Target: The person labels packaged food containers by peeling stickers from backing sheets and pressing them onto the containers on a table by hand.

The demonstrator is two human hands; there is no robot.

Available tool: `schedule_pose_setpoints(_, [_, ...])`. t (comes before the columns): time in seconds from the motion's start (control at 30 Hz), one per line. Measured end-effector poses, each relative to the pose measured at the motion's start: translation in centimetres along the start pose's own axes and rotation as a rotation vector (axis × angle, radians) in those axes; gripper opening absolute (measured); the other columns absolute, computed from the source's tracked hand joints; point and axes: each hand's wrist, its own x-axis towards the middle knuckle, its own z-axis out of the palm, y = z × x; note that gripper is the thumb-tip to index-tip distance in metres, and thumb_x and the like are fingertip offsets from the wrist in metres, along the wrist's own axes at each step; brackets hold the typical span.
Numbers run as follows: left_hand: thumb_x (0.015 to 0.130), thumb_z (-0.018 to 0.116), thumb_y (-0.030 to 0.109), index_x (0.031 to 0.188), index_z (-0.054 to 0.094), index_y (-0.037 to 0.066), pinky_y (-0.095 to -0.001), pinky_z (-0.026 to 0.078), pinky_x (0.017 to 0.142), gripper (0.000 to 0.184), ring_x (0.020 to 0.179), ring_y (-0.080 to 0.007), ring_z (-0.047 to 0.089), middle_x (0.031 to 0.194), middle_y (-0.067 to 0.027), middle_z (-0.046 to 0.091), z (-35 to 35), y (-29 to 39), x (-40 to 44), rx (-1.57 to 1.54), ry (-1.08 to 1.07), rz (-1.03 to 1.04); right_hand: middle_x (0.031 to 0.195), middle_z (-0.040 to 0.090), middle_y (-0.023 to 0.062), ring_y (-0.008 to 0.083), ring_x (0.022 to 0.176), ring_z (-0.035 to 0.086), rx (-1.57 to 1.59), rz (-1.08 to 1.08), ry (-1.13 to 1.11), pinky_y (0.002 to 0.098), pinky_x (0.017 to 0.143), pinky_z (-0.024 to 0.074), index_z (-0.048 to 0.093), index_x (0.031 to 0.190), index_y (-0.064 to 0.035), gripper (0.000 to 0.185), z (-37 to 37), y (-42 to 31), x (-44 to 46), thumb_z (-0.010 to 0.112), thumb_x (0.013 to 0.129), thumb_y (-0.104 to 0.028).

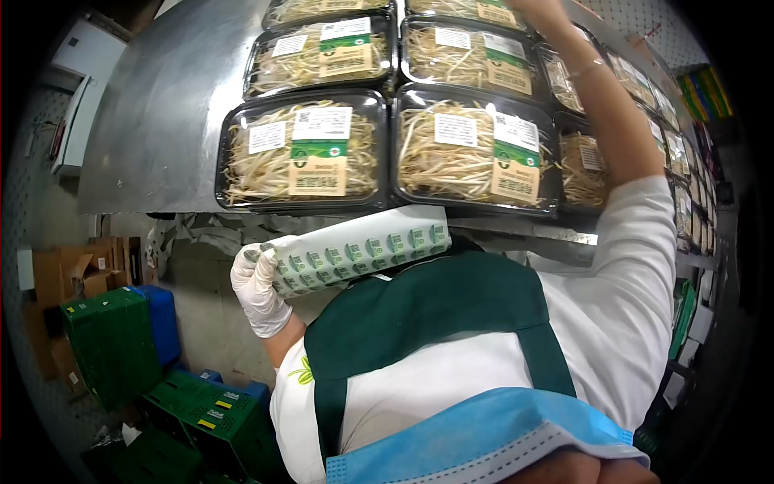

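Note:
My left hand (262, 290), in a white glove, pinches the left end of a sheet of stickers (363, 250), partly curled, with rows of small green labels. The sheet is in front of my dark green apron, just below the table edge. My right arm reaches over the trays to the far side. At the top edge of the view my right hand (538, 11) is partly cut off, near a far tray of bean sprouts (463, 10); its fingers cannot be made out. Closest to me are two black trays of bean sprouts, a left tray (258, 173) and a right tray (439, 165), both with labels on top.
The trays stand in rows on a metal table (161, 121), with more packed trays (681, 153) along the right. Green crates (113, 343) and a blue crate (161, 323) are stacked on the floor at lower left, near cardboard boxes (89, 270).

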Motion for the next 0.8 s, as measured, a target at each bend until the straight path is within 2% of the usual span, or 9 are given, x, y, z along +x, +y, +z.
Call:
schedule_pose_setpoints(0.23, [0.079, 0.059, 0.01, 0.081, 0.056, 0.001, -0.0275, 0.049, 0.067, 0.009, 0.071, -0.0194, 0.061, 0.081, -0.0168, 0.063, 0.2, 0.9, -0.1, 0.059, -0.049, -0.009, 0.08, 0.061, 0.0181, 0.0322, 0.076, 0.058, -0.463, -0.18, 0.177, 0.0389, 0.069, 0.0458, 0.061, 0.084, -0.0021, 0.023, 3.0, -7.1, -4.6, 0.058, 0.07, -0.019])
schedule_pose_setpoints(0.3, [0.079, 0.059, 0.01, 0.08, 0.056, 0.002, -0.0272, 0.049, 0.066, 0.009, 0.07, -0.0194, 0.061, 0.081, -0.017, 0.063, 0.2, 0.4, -0.3, -0.046, -0.004, -0.044, 0.081, 0.06, 0.0181, 0.0317, 0.077, 0.058, -0.93, -0.253, 0.233, 0.0386, 0.07, 0.0459, 0.06, 0.087, -0.0006, 0.033, 1.2, -8.5, -5.5, 0.059, 0.069, -0.028])
schedule_pose_setpoints(0.37, [0.079, 0.059, 0.01, 0.08, 0.056, 0.002, -0.0272, 0.049, 0.065, 0.009, 0.069, -0.0192, 0.061, 0.081, -0.0169, 0.063, 0.0, 0.5, -0.2, -0.046, -0.022, -0.045, 0.084, 0.06, 0.0202, 0.0329, 0.077, 0.058, -0.994, 0.127, 0.032, 0.0401, 0.068, 0.0461, 0.058, 0.092, 0.0015, 0.045, -2.0, -7.1, -4.3, 0.061, 0.066, -0.035])
schedule_pose_setpoints(0.43, [0.078, 0.062, 0.011, 0.082, 0.056, 0.0, -0.0286, 0.05, 0.066, 0.013, 0.071, -0.0207, 0.062, 0.081, -0.0188, 0.063, 0.0, 0.3, 0.0, -0.056, -0.064, -0.004, 0.083, 0.059, 0.0218, 0.0318, 0.077, 0.058, -0.936, -0.125, 0.246, 0.0387, 0.066, 0.0469, 0.053, 0.101, 0.0036, 0.053, -5.3, -4.1, -4.8, 0.066, 0.063, -0.032])
schedule_pose_setpoints(0.47, [0.078, 0.062, 0.011, 0.082, 0.056, 0.0, -0.027, 0.05, 0.065, 0.013, 0.07, -0.0192, 0.062, 0.081, -0.018, 0.063, -0.4, -0.1, 0.3, 0.004, -0.088, 0.01, 0.081, 0.059, 0.017, 0.0241, 0.073, 0.059, -0.548, -0.068, 0.207, 0.0333, 0.06, 0.0475, 0.05, 0.103, 0.0042, 0.049, -6.3, -3.4, -4.9, 0.068, 0.065, -0.021])
schedule_pose_setpoints(0.5, [0.078, 0.062, 0.011, 0.082, 0.056, 0.0, -0.027, 0.05, 0.065, 0.013, 0.07, -0.0192, 0.062, 0.081, -0.018, 0.063, -0.5, -0.2, 0.5, -0.005, -0.1, 0.015, 0.081, 0.059, 0.017, 0.0241, 0.073, 0.059, -0.556, -0.068, 0.221, 0.0333, 0.06, 0.0475, 0.05, 0.103, 0.0042, 0.049, -6.5, -4.1, -6.3, 0.068, 0.065, -0.021])
schedule_pose_setpoints(0.57, [0.078, 0.062, 0.01, 0.082, 0.057, 0.0, -0.0256, 0.049, 0.065, 0.012, 0.07, -0.0174, 0.061, 0.082, -0.0174, 0.063, -1.1, -0.8, 0.5, 0.032, -0.195, 0.058, 0.079, 0.057, 0.0094, 0.0147, 0.068, 0.056, 0.132, 0.042, -0.029, 0.0263, 0.056, 0.0459, 0.049, 0.103, 0.003, 0.039, -5.0, -6.6, -11.7, 0.064, 0.068, -0.006])
schedule_pose_setpoints(0.63, [0.075, 0.064, 0.007, 0.082, 0.058, 0.002, -0.0224, 0.045, 0.063, 0.01, 0.067, -0.0131, 0.057, 0.079, -0.0099, 0.063, -0.6, -0.4, -0.3, -0.005, -0.199, -0.009, 0.08, 0.055, 0.005, 0.0102, 0.067, 0.053, 0.254, 0.029, -0.114, 0.0229, 0.054, 0.0442, 0.05, 0.1, 0.0003, 0.031, -2.5, -6.5, -15.7, 0.059, 0.07, 0.001])
schedule_pose_setpoints(0.8, [0.075, 0.064, 0.007, 0.08, 0.058, 0.003, -0.0217, 0.044, 0.061, 0.008, 0.064, -0.0117, 0.056, 0.077, -0.0078, 0.063, -0.3, 1.4, 2.0, 0.004, -0.241, -0.021, 0.079, 0.056, 0.0186, 0.0304, 0.07, 0.055, -0.456, -0.21, -0.015, 0.0364, 0.065, 0.0457, 0.046, 0.099, 0.0013, 0.036, 1.5, -10.3, -16.7, 0.062, 0.072, -0.016])
